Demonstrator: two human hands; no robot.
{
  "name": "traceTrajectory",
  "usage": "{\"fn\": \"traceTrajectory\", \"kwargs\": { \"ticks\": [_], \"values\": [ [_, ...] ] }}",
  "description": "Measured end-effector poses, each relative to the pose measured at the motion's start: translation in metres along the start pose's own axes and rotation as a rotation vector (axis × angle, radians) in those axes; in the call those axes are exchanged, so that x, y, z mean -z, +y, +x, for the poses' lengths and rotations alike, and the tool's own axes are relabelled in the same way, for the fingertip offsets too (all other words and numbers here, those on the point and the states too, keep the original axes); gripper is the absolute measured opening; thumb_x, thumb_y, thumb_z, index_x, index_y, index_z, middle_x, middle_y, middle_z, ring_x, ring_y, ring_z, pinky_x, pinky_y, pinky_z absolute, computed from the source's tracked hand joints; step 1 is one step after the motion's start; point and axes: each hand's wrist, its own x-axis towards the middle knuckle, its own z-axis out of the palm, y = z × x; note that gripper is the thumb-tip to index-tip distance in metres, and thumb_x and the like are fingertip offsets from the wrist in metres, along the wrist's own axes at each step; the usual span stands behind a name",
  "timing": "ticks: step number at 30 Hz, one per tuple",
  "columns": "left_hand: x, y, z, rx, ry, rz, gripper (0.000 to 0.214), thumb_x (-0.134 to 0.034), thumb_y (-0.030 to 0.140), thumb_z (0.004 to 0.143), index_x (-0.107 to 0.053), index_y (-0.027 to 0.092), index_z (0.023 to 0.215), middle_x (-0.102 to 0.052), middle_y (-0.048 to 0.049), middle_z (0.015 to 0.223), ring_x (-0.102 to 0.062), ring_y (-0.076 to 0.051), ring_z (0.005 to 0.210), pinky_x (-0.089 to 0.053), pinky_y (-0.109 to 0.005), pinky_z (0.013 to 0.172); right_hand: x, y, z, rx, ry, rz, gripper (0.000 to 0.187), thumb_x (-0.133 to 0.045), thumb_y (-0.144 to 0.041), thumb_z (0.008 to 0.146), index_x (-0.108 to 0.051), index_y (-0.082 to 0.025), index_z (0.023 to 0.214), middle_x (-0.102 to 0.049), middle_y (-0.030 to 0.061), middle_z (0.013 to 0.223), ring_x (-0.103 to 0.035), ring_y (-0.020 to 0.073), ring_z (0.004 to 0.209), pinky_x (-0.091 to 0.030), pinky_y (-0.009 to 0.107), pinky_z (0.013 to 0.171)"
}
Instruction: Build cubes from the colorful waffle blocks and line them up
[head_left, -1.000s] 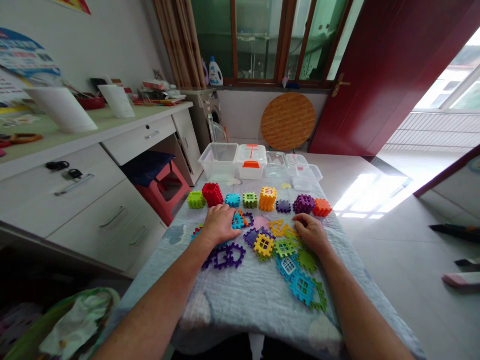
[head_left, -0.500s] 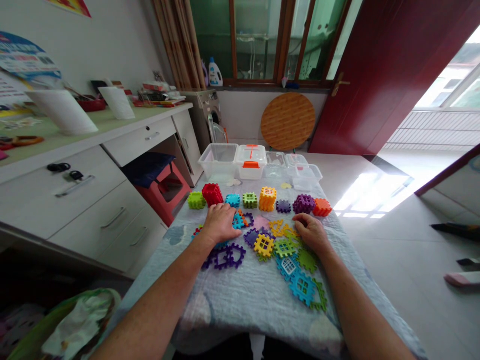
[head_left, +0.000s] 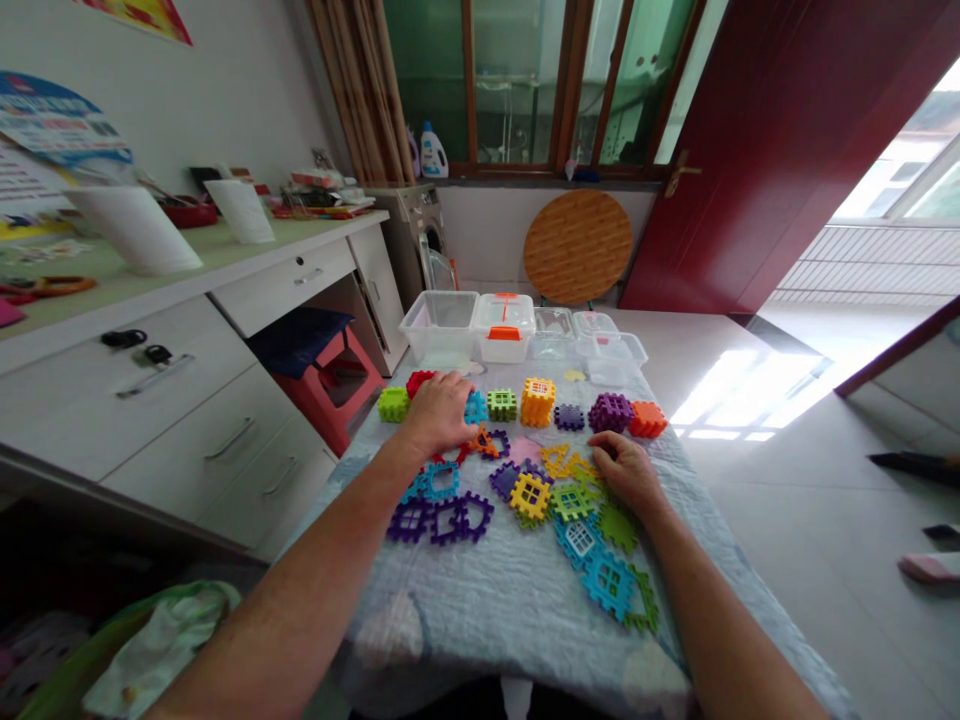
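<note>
A row of plastic block cubes stands across the far side of a cloth-covered table (head_left: 510,620): green (head_left: 392,403), red (head_left: 416,380), blue (head_left: 475,407), green lattice (head_left: 502,403), yellow-orange (head_left: 537,400), purple (head_left: 609,411) and orange (head_left: 646,419). My left hand (head_left: 439,410) lies over the red cube, fingers curved around it and hiding most of it. My right hand (head_left: 626,465) rests with bent fingers on the loose flat pieces, by a yellow one (head_left: 556,458). Flat purple pieces (head_left: 439,520) and teal ones (head_left: 607,580) lie nearer me.
Clear plastic boxes (head_left: 439,325), one with an orange latch (head_left: 504,327), stand at the table's far edge. A white desk with drawers (head_left: 187,400) and a red stool (head_left: 330,375) are at the left. A round wooden board (head_left: 577,245) leans on the far wall beside a red door (head_left: 772,150).
My left hand has left the flat pieces and moved forward onto the red cube in the row. My right hand has stayed where it was.
</note>
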Motion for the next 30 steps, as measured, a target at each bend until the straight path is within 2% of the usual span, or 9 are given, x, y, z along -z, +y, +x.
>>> {"fn": "traceTrajectory", "kwargs": {
  "ticks": [2,4,9,20,30],
  "values": [
    [0.010,-0.006,0.018,-0.023,-0.019,0.042,0.047,-0.068,0.035,0.066,-0.062,0.017,0.109,-0.063,-0.0107,0.108,-0.054,-0.029,0.103,-0.041,-0.037,0.092,0.000,-0.001,0.000,-0.004,0.003,0.006,0.028,-0.048,-0.035,0.074,-0.068,-0.018,0.087,-0.064,0.0017,0.069,-0.054,0.0164,0.059,-0.042,0.029,0.060],
    [0.016,-0.009,0.036,-0.042,-0.096,0.068,0.046,-0.071,0.031,0.064,-0.064,0.018,0.107,-0.063,-0.0104,0.110,-0.055,-0.029,0.104,-0.042,-0.036,0.090,0.000,-0.001,-0.001,-0.009,0.007,0.011,0.029,-0.048,-0.035,0.074,-0.068,-0.018,0.086,-0.064,0.0015,0.069,-0.053,0.0163,0.059,-0.042,0.029,0.060],
    [0.011,-0.009,0.066,-0.083,-0.292,0.083,0.043,-0.074,0.022,0.057,-0.068,0.020,0.099,-0.065,-0.0114,0.109,-0.058,-0.031,0.103,-0.045,-0.036,0.086,-0.001,0.001,0.000,-0.011,-0.001,0.025,0.028,-0.049,-0.035,0.074,-0.067,-0.018,0.087,-0.063,0.0011,0.068,-0.053,0.0162,0.059,-0.041,0.029,0.060],
    [-0.014,-0.009,0.084,0.015,-0.419,0.076,0.051,-0.081,0.018,0.046,-0.071,0.016,0.096,-0.070,-0.0163,0.104,-0.065,-0.033,0.095,-0.051,-0.037,0.081,0.001,-0.001,0.000,-0.015,0.001,0.002,0.029,-0.048,-0.035,0.075,-0.068,-0.018,0.087,-0.062,0.0009,0.066,-0.052,0.0162,0.058,-0.041,0.029,0.060],
    [-0.032,-0.016,0.092,0.032,-0.530,0.027,0.044,-0.085,0.024,0.041,-0.074,0.017,0.083,-0.074,-0.0124,0.087,-0.066,-0.034,0.093,-0.051,-0.037,0.084,0.001,-0.003,0.000,-0.005,0.003,0.003,0.028,-0.049,-0.035,0.075,-0.068,-0.018,0.086,-0.062,0.0009,0.067,-0.052,0.0161,0.058,-0.041,0.029,0.059]
  ]
}}
